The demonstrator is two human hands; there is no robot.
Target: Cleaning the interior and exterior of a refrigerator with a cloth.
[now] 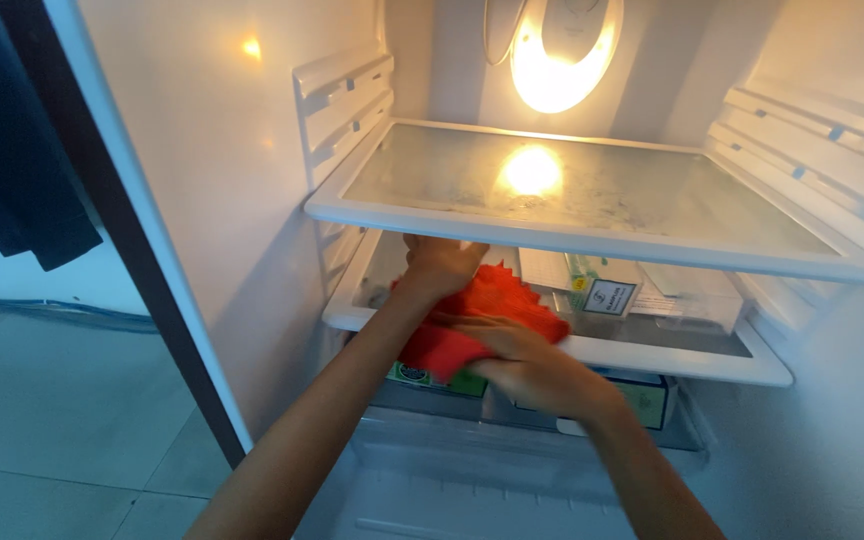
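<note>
Both hands work inside an open fridge (pixel 252 200), at its middle shelf (pixel 652 352). The left hand (pixel 439 266) reaches in under the top shelf (pixel 592 238), its back toward the camera and its fingers curled down onto the far part of an orange-red cloth (pixel 492 310). How tightly it grips cannot be told, since the fingertips are hidden behind the hand. The right hand (pixel 527 365) lies nearer, at the front edge of the middle shelf, fingers spread flat and pressing on the near part of the cloth; it is somewhat blurred.

The cloth sits at the left of the middle shelf and hangs over its front rim, bunched between the two hands.

Just to the right of the cloth on the same shelf stands a small green and white carton (pixel 604 290), and behind it lie pale, flat packets (pixel 692 295) that are hard to make out. Under the middle shelf, partly covered by the right hand and the cloth, are green boxes (pixel 647 400) in a lower compartment.

The top shelf is a glass pane in a white frame, smeared and cloudy, and it mirrors the lamp (pixel 557 50) glowing on the back wall. White ribbed rails (pixel 342 100) line both side walls. To the left, outside the fridge, dark fabric (pixel 12 150) hangs above a pale tiled floor (pixel 52 420).
</note>
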